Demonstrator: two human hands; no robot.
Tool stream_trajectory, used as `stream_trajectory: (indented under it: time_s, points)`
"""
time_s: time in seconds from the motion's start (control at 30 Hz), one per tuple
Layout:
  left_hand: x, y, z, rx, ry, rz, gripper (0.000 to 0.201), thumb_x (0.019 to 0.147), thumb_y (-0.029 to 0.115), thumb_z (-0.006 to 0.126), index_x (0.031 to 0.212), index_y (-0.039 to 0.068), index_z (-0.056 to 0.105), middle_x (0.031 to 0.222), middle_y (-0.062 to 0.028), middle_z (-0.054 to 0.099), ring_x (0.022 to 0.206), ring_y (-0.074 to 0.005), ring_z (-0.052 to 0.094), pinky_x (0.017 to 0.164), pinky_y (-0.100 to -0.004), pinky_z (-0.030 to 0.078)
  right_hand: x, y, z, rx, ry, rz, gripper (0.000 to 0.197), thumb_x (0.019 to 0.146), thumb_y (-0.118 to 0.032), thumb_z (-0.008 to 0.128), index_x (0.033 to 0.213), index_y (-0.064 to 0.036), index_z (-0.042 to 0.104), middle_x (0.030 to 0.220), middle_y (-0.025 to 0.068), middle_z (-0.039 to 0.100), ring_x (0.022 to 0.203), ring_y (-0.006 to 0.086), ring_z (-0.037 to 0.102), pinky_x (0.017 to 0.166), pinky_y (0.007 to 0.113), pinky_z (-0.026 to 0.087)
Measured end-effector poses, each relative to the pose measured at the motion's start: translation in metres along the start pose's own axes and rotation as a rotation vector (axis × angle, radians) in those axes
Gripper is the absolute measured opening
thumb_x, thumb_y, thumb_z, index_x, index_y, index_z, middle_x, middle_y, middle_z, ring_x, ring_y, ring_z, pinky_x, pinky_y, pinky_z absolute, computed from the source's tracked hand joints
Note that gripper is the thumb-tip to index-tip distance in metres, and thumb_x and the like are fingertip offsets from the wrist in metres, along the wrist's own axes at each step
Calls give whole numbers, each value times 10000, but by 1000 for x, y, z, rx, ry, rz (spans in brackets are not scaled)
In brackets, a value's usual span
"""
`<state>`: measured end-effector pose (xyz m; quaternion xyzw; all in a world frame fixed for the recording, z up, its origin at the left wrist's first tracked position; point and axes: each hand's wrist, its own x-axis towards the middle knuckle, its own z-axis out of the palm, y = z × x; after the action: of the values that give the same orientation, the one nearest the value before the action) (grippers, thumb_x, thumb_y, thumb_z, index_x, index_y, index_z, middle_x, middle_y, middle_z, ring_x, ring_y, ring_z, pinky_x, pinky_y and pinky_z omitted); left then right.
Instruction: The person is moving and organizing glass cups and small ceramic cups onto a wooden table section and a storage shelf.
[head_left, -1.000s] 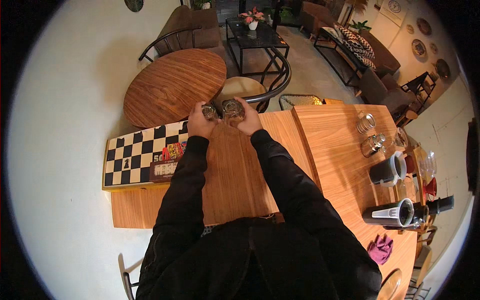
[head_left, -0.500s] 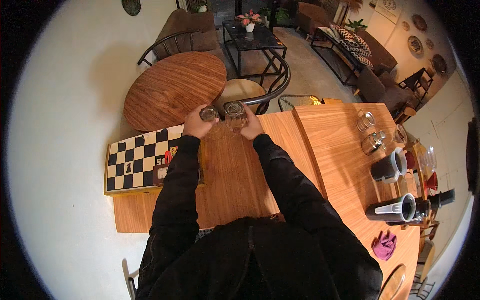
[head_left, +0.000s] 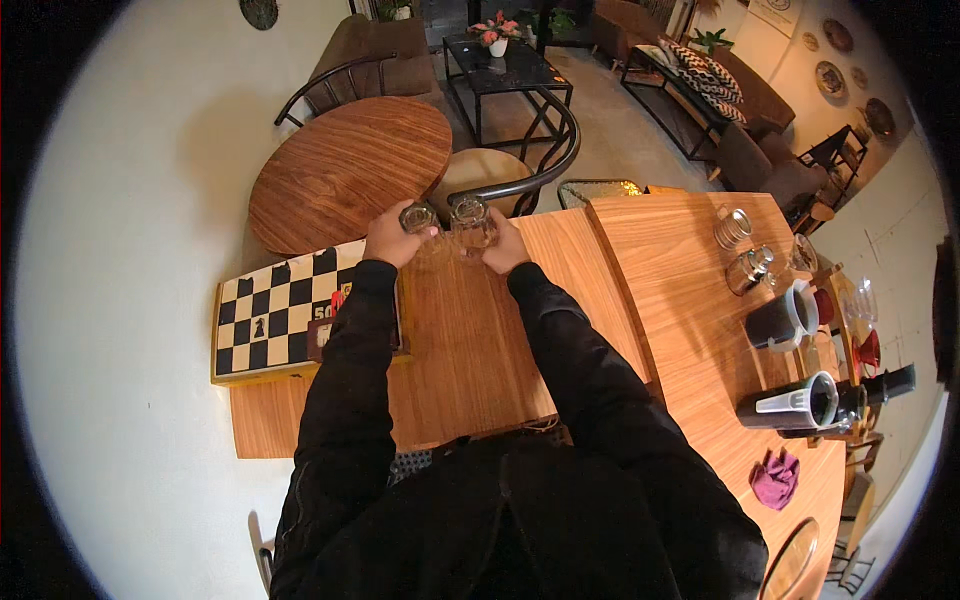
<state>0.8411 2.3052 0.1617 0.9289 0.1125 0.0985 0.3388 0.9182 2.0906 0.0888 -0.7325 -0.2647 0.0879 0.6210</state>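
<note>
1. Holding, two-handed, was the step in hand, as far as could be judged: a left glass [head_left: 418,217] was grasped by the left hand [head_left: 396,239], a right glass [head_left: 472,222] by the right hand [head_left: 507,248], side by side by the far edge of the counter [head_left: 460,350]!

2. Neither grip was left wide: each was narrowed around the outer side of its own glass, and a slim gap was shown between the pair. Whether any weight was borne by the wood could not be told.

3. And the next move? By judgement, even pressure, matched wrists and separated glass walls were called for, so that no knock would be risked.

4. Edges, then: ahead, the counter's limit was met almost at once, with a black-framed chair [head_left: 490,178] and a round table [head_left: 350,170] placed beyond. The left side was hemmed by a checkered box [head_left: 265,310], partly covered by the left sleeve [head_left: 358,365].

5. Room was offered between the forearms, toward the body; rightward, the way was bounded by the adjoining counter [head_left: 680,300], where two pitchers [head_left: 780,318] [head_left: 795,403] and a purple cloth [head_left: 776,480] were set well apart from both hands.
</note>
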Motion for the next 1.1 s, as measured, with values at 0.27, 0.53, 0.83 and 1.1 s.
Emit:
stream_trajectory:
  time_s: [0.27,0.53,0.83,1.1]
  points:
    - [-2,-2,4,113,-31,24,846,858,417,793,1530,84,402,1513,-211,464,1401,-375,441,1160,-474,380,-2,-2,4,-60,10,60,1026,718,-128,882,1565,-77,304,1461,170,528,1346,307,506,1120,380,405]
    - [-36,25,-21,-144,194,63,806,859,367,796,1497,32,437,1432,-259,536,1341,-387,510,1112,-468,418,-40,1,-7,-111,156,-53,1182,722,-99,894,1623,-146,130,1595,159,342,1455,323,362,1128,409,406]
    - [-187,88,66,-415,-161,128,239,876,169,763,1065,35,703,1029,-106,732,964,-193,692,870,-348,528,-262,-19,-46,-210,524,-37,574,842,-31,727,1387,-43,547,1284,171,642,1191,301,626,967,380,510]
    - [-15,82,-5,222,217,572,628,845,374,789,1366,98,573,1331,-168,606,1302,-353,515,1097,-449,410,-418,-24,-72,-389,685,19,335,880,-18,650,1214,14,641,1039,176,677,883,261,692,781,342,544]
